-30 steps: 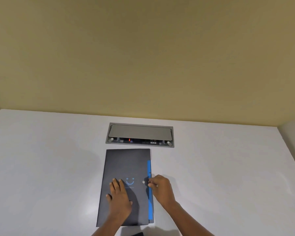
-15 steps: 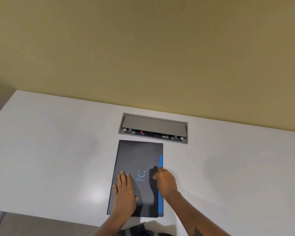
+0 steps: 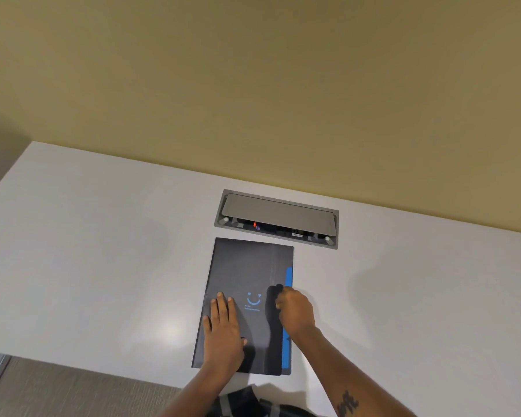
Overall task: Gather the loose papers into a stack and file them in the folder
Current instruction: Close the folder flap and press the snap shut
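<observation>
A dark grey folder (image 3: 247,266) with a blue smiley logo lies closed on the white table (image 3: 103,266), a blue strip (image 3: 288,278) along its right edge. My left hand (image 3: 223,329) rests flat on the folder's lower left cover, fingers spread. My right hand (image 3: 295,311) sits at the folder's right side, fingers curled around the closing flap near the blue strip. No loose papers are visible.
A grey cable hatch (image 3: 277,218) with sockets is set into the table just beyond the folder. A yellow wall rises behind. The table's near edge runs just below the folder, with carpet (image 3: 57,386) at the lower left.
The view has shifted so the folder sits further right and lower. My right hand's fingers have curled tighter at the flap by the blue strip. My left hand stays flat on the cover.
</observation>
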Demonstrator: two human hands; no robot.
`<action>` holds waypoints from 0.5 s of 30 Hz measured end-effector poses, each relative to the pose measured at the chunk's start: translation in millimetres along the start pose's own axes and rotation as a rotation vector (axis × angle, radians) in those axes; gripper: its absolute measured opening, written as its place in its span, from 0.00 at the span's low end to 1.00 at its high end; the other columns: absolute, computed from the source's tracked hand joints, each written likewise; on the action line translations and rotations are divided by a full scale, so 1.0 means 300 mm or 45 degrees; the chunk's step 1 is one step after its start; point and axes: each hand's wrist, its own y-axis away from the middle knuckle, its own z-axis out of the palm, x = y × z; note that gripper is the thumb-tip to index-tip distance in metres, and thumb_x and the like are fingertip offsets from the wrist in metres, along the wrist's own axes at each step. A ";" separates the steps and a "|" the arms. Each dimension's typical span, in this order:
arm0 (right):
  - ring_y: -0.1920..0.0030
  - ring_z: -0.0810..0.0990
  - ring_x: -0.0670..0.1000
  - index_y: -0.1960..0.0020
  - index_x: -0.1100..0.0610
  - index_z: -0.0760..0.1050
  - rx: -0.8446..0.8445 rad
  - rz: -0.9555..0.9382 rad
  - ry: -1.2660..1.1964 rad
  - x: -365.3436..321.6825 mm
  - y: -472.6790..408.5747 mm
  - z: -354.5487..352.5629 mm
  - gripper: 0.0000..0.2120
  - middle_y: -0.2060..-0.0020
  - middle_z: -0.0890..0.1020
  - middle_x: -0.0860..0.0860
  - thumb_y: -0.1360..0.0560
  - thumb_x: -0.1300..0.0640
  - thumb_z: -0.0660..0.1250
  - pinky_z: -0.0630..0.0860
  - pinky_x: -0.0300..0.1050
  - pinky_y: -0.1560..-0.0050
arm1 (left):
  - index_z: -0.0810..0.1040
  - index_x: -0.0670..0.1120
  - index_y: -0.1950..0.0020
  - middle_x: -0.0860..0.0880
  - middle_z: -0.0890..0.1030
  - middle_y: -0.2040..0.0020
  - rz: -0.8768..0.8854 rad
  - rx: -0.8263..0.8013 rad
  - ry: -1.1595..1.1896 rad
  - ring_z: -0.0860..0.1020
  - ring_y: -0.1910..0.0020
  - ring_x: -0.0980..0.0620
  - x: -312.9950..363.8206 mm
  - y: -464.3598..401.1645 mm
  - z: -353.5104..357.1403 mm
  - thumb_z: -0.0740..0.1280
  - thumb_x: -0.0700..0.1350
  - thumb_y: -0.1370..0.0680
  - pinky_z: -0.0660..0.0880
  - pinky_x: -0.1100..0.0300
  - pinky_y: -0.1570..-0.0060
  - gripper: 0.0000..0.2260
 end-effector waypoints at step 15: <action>0.45 0.86 0.55 0.37 0.61 0.81 0.089 0.040 -0.022 -0.046 -0.030 -0.038 0.13 0.44 0.86 0.56 0.16 0.55 0.66 0.80 0.42 0.39 | 0.36 0.44 0.18 0.40 0.35 0.18 -0.011 0.002 0.021 0.38 0.18 0.38 0.011 0.007 -0.016 0.67 0.55 0.21 0.49 0.40 0.20 0.46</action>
